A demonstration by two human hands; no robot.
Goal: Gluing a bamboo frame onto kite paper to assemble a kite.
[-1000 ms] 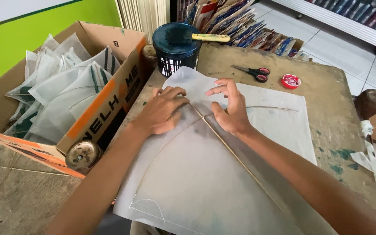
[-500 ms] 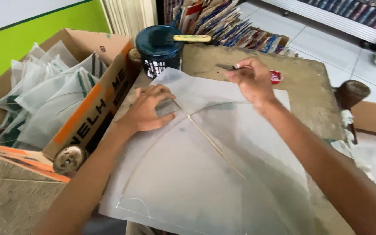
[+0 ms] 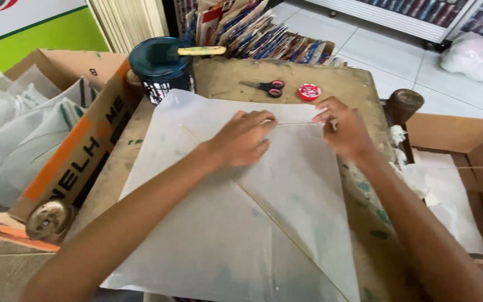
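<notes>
Two containers flanked the work in the head view: a cardboard box (image 3: pixel 79 151) at left held folded white kites (image 3: pixel 18 128), and a dark tin (image 3: pixel 160 67) with a stick laid across its top stood on the worn tabletop (image 3: pixel 225 78). The white paper kite (image 3: pixel 252 223) lay flat there. The left hand (image 3: pixel 244 140) pressed it palm-down, grip released, while the right hand (image 3: pixel 345 128) pinched the thin stick (image 3: pixel 300 123) at the kite's far edge.

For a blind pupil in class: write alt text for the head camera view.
A person's left hand presses flat on a white paper kite on a worn table, while the right hand pinches its thin stick. Scissors and a dark pot sit behind.
</notes>
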